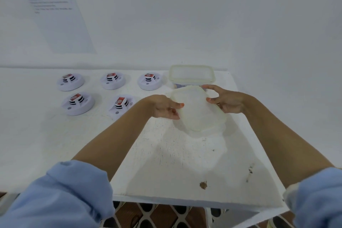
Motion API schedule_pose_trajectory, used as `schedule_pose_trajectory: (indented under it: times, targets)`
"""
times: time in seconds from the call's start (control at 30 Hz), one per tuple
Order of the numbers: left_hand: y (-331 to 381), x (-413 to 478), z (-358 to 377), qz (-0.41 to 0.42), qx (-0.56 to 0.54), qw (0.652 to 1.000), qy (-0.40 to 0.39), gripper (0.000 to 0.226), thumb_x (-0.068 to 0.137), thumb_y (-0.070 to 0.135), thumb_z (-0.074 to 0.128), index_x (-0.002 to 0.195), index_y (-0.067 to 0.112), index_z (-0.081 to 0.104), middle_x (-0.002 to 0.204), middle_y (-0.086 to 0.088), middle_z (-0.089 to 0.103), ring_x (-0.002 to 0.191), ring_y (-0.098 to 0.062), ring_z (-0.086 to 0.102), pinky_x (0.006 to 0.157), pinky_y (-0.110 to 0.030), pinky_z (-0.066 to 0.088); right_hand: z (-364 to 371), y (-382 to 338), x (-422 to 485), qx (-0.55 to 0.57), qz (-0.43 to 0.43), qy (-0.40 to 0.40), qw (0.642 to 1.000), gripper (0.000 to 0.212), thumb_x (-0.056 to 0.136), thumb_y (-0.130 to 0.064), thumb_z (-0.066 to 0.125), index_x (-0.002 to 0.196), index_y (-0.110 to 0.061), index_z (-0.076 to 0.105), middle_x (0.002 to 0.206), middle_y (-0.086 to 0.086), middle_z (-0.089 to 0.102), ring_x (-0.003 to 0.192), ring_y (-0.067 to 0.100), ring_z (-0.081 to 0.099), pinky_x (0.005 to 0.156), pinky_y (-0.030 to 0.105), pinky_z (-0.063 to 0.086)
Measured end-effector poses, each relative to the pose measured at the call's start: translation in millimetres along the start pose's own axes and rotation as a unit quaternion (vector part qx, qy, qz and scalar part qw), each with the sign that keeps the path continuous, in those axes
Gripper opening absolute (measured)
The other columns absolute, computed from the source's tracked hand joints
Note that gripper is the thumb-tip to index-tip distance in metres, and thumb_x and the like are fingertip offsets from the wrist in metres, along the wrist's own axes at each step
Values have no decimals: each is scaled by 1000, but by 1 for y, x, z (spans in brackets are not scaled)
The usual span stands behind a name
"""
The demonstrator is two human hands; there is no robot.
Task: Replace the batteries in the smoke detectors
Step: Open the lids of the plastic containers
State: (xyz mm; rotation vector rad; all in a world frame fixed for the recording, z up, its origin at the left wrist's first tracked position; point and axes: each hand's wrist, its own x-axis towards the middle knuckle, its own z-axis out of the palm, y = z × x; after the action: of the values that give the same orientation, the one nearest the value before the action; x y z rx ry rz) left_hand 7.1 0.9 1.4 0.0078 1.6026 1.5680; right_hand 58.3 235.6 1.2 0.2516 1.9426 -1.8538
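Blue sleeves fill the bottom corners, rolled back from bare forearms that reach out over a white table. At far left, on the wall, hangs a printed sheet; its text is too blurred to read. Below it, on the left part of the table, five smoke detectors lie in two rows: three at the back, two nearer. Each is a round white disc with a red-labelled part on top; the near right one is partly hidden by the left forearm. Right of them the left hand grips the left edge of a translucent lid, thumb on top with an orange nail, fingers curled beneath. The lid is tilted, its far edge raised, and it is held just over the table. The right hand grasps the lid's right edge, thumb on top, index finger stretched along the far rim. Just behind the lid stands a clear container with its own lid on, near the table's back right corner. Nearer the camera, the table shows a brown stain and dark scuffs to its right. Patterned floor shows below the table's front edge.
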Motion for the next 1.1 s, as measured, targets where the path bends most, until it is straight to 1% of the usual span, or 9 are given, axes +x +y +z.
schedule_pose_trajectory:
  times: [0.13, 0.3, 0.43, 0.57, 0.73, 0.83, 0.9, 1.03, 1.1]
  targets:
    - [-5, 0, 2, -8, -25, 999, -25, 18, 91, 3, 52, 109, 2, 53, 104, -10, 61, 93, -19, 59, 81, -35, 54, 1, 6, 3, 51, -21, -9, 998, 55, 87, -9, 57, 133, -35, 41, 117, 3, 58, 101, 25, 59, 82, 39, 54]
    - [-7, 1, 3, 14, -11, 1000, -23, 23, 91, 3, 52, 114, 1, 52, 105, -10, 61, 95, -20, 59, 92, -39, 44, 4, -1, -1, 29, -37, 40, 998, 50, 87, -4, 59, 127, -32, 46, 105, 5, 64, 84, 20, 66, 68, 31, 59]
    - [-8, 0, 4, 25, -21, 999, -29, 13, 91, 2, 53, 103, 4, 57, 100, -8, 63, 93, -20, 60, 84, -35, 52, 6, -1, -3, 34, -41, 50, 997, 51, 87, -4, 59, 127, -31, 45, 103, 6, 65, 84, 21, 65, 64, 28, 59]
    - [-13, 4, 2, 40, -7, 999, -6, 27, 87, 8, 60, 113, 4, 55, 111, -11, 59, 99, -22, 55, 74, -29, 56, 9, -3, -6, 30, -50, 60, 996, 51, 86, -2, 59, 127, -29, 46, 99, 7, 63, 84, 22, 64, 70, 30, 59]
    - [-15, 4, 5, 64, -3, 998, 29, 29, 85, 5, 62, 113, -1, 56, 114, -11, 60, 98, -22, 59, 86, -34, 51, 12, -4, -7, -20, -72, 98, 992, 52, 83, -4, 64, 126, -27, 49, 92, 5, 62, 83, 20, 64, 80, 35, 56]
    - [-13, 1, 8, 97, 48, 990, 87, 31, 83, 4, 65, 110, -9, 55, 115, -14, 60, 97, -23, 59, 75, -32, 53, 14, -5, -9, -55, -78, 120, 988, 51, 82, -7, 66, 126, -26, 49, 87, 4, 61, 82, 20, 63, 85, 38, 53]
    - [-10, -5, 8, 74, 98, 989, 88, 33, 81, 11, 70, 106, -2, 54, 108, -12, 62, 92, -23, 61, 68, -33, 55, 17, -7, -11, -89, -88, 139, 982, 52, 81, -11, 68, 127, -24, 48, 86, 6, 60, 83, 23, 61, 79, 33, 52]
    - [-1, 0, 0, 78, 82, 989, 99, 82, 74, 12, 76, 138, 17, 25, 130, -7, 49, 120, -28, 49, 100, -44, 42, 24, -12, -25, -175, -82, 209, 959, 62, 82, -26, 69, 135, -28, 36, 91, 4, 57, 76, 19, 58, 61, 27, 48]
    - [4, 5, -3, 110, 38, 989, 92, 83, 78, 13, 72, 144, 23, 21, 138, -7, 44, 127, -27, 41, 111, -45, 31, 21, -16, -41, -208, -9, 168, 963, 76, 80, -33, 69, 141, -34, 23, 107, 6, 56, 78, 20, 61, 62, 30, 51]
